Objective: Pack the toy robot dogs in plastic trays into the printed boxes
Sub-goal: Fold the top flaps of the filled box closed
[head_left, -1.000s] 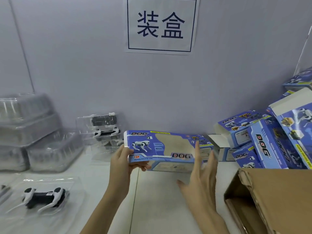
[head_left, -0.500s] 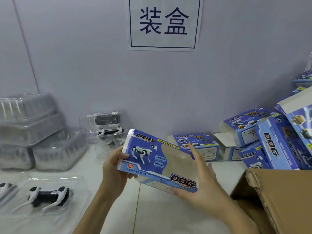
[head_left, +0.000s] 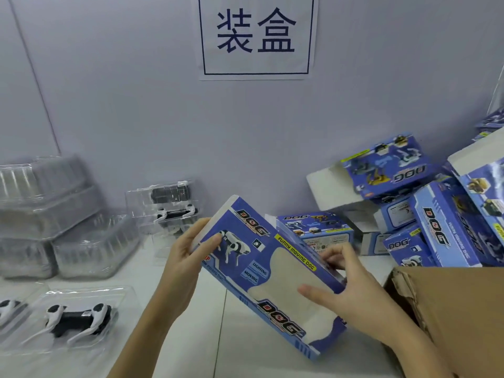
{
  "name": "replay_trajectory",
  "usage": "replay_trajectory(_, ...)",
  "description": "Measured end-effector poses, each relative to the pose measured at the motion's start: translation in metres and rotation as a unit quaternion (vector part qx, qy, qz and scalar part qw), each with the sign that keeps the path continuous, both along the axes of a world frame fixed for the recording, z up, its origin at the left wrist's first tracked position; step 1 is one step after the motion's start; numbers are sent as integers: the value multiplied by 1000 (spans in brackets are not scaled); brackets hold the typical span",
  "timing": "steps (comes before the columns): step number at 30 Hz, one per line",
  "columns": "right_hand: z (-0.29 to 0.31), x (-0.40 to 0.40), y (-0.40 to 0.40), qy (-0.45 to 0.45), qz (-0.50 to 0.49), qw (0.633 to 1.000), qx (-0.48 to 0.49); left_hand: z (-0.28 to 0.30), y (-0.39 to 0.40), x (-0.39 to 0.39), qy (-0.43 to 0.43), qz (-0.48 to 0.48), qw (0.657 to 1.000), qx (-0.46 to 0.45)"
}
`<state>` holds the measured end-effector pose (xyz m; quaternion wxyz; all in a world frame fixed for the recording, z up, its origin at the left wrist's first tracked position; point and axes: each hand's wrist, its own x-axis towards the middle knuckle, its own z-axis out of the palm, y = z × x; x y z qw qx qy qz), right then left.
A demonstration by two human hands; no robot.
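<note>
Both hands hold one printed box up over the white table, tilted so its far end sits up by the left hand and its near end drops toward the right wrist. Left hand grips the far-left end, thumb curled onto the printed face over the dog pic, other fingers behind, hidden. Right hand clamps the box's right long edge: thumb lies on the pale window cutout, fingers curl round the edge further up. The box looks flattened, can't tell if any flap is open.

Left of the left hand & nearer the person: a toy robot dog, black body w/ white legs, lying in a clear plastic tray on the table; part of another dog at the frame edge beyond it. Beyond the left hand, by the wall: two more trayed dogs stacked, and further left a heap of empty clear trays.

Right of the right hand, just beside the wrist: a brown cardboard carton. Beyond the right hand: a pile of blue printed boxes, some w/ white flaps open, one smaller box just behind the held one.

On the wall above both hands: a paper sign w/ two dark-blue characters
</note>
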<state>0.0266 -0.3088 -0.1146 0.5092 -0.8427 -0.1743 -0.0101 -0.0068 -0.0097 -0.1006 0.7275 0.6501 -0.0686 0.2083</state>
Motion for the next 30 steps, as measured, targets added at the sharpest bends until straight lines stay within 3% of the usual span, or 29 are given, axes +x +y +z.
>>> replay_trajectory(8, -25, 11, 21, -8, -60, 987, 147, -4, -17, 8, -32, 145, 986, 73)
replay_trajectory(13, -44, 19, 38, 13, -94, 960, 263, -8, -21, 7, 32, 168, 967, 191)
replay_trajectory(17, -62, 21, 44, 50, -54, 973, 220, -26, -14, -5, 84, 171, 918, 347)
replay_trajectory(21, -66, 18, 41, 56, -14, 983, 174, -36, -6, -13, 135, 160, 879, 428)
replay_trajectory(24, -62, 17, 39, 71, 11, 983, 170, -36, 4, -17, 187, 153, 831, 501)
replay_trajectory(28, -59, 17, 35, 82, 27, 985, 151, -22, 35, -30, 279, 263, 689, 615)
replay_trajectory(30, -57, 19, 33, 86, 26, 988, 127, -18, 56, -38, 344, 310, 654, 597)
